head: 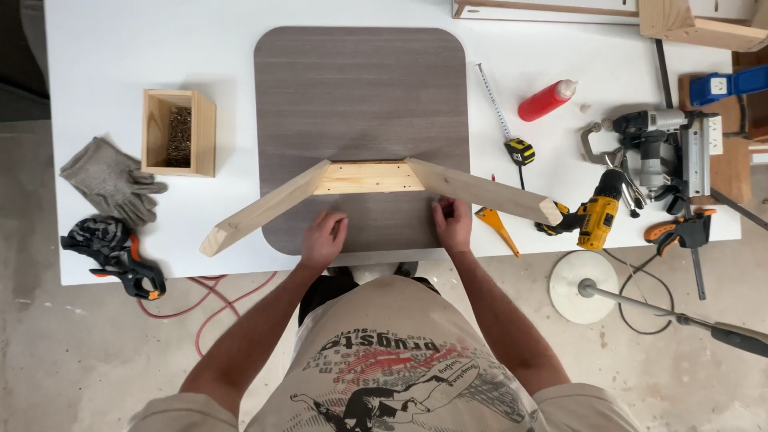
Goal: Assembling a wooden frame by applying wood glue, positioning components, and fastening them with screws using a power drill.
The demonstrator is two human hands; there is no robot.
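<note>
A grey-brown rounded square board (360, 88) lies flat on the white table (104, 80). On its near half stands a pale wooden assembly (370, 178): a short middle block with two long legs splaying out left (260, 210) and right (488, 190). My left hand (324, 238) rests on the board just below the left leg's joint, fingers curled and spread. My right hand (453, 224) presses at the right leg's near edge, fingers bent against the wood.
A small wooden box of screws (178, 132), grey gloves (112, 180) and a black-orange clamp (120, 252) lie left. Right are a tape measure (518, 150), red glue bottle (547, 101), yellow drill (596, 216), nail gun (664, 148) and an orange-handled tool (496, 224).
</note>
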